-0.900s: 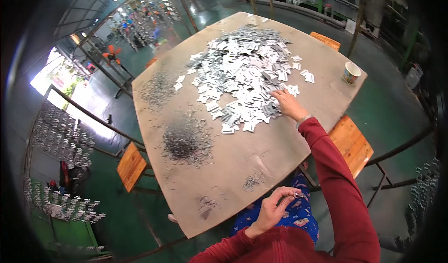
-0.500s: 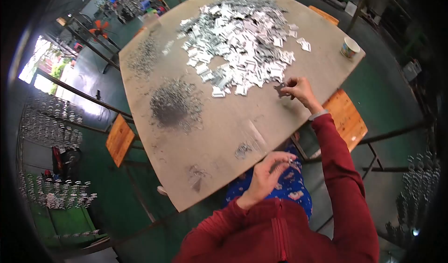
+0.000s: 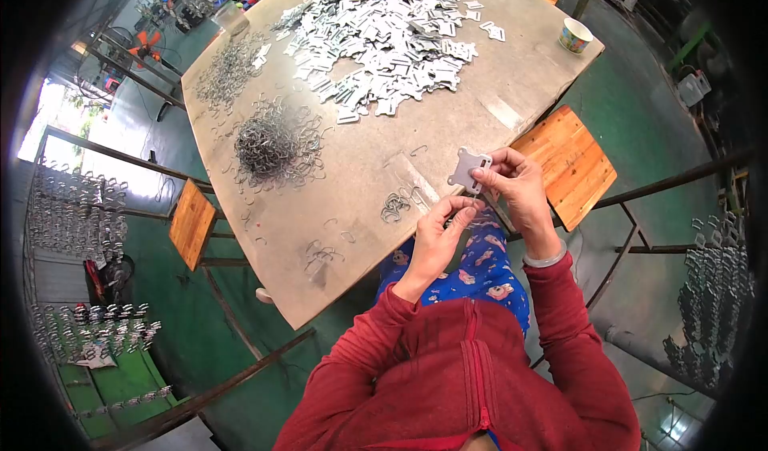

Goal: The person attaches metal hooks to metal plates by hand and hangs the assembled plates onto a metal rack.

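Over the table's near edge, my right hand point(image 3: 520, 188) pinches a flat grey metal plate point(image 3: 466, 169) that has slots and small ears. Just below and left of it, my left hand point(image 3: 445, 228) is closed in a pinch on a small thin metal piece, mostly hidden by the fingertips. The two hands are almost touching under the plate. A small cluster of metal hooks point(image 3: 395, 206) lies on the table to the left of my left hand. Farther back rises a large pile of similar metal plates point(image 3: 376, 31).
On the table point(image 3: 352, 159) are a dark heap of hooks point(image 3: 264, 147), looser hooks point(image 3: 228, 71) behind it and a paper cup point(image 3: 575, 36) at the right corner. Wooden stools stand right point(image 3: 570, 167) and left point(image 3: 192, 224). Racks of hanging metal parts point(image 3: 708, 307) stand at the sides.
My right hand has drawn back from the plate pile with one plate and come to my left hand. My left hand stays pinched near the table edge. The view has tilted downward.
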`<action>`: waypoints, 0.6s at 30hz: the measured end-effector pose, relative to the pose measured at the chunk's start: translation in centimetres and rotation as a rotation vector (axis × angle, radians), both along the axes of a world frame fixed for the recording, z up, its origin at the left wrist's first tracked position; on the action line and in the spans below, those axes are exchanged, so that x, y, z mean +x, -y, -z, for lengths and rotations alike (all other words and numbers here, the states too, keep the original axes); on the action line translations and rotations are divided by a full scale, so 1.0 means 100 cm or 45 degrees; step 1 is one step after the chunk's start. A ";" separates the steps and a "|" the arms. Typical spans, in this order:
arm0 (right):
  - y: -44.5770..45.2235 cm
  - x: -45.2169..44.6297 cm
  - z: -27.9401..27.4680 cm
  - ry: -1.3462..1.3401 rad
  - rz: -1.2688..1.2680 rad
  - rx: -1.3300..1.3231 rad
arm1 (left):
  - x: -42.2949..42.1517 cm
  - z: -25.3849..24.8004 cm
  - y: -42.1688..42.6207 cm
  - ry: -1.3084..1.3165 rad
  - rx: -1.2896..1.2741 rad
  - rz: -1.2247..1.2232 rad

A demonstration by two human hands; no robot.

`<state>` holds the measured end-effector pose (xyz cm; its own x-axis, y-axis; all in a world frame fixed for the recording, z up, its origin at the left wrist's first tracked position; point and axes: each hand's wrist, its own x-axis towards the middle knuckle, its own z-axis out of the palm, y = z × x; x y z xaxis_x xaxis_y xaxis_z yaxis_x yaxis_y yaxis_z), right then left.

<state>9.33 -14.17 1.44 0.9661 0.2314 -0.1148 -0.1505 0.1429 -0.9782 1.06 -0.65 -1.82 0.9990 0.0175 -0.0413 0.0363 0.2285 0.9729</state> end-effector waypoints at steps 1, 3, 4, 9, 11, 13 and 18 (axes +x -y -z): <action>-0.001 -0.002 -0.002 0.014 0.010 0.022 | 0.001 0.000 0.000 0.011 0.017 0.002; -0.002 -0.008 -0.005 0.034 0.030 0.062 | 0.000 0.001 0.000 0.025 0.049 0.005; -0.002 -0.009 -0.005 0.037 0.036 0.057 | 0.000 0.002 0.001 0.026 0.028 0.003; -0.005 -0.009 -0.006 0.048 0.058 0.026 | 0.000 0.002 0.005 0.069 -0.017 -0.097; -0.005 -0.011 -0.006 0.054 0.080 -0.013 | 0.001 0.009 0.005 0.051 -0.045 -0.101; -0.008 -0.014 -0.007 0.083 0.094 -0.038 | 0.003 0.011 0.004 0.061 -0.006 -0.117; -0.005 -0.022 -0.003 0.142 0.138 -0.108 | -0.001 0.002 -0.003 0.310 0.430 -0.161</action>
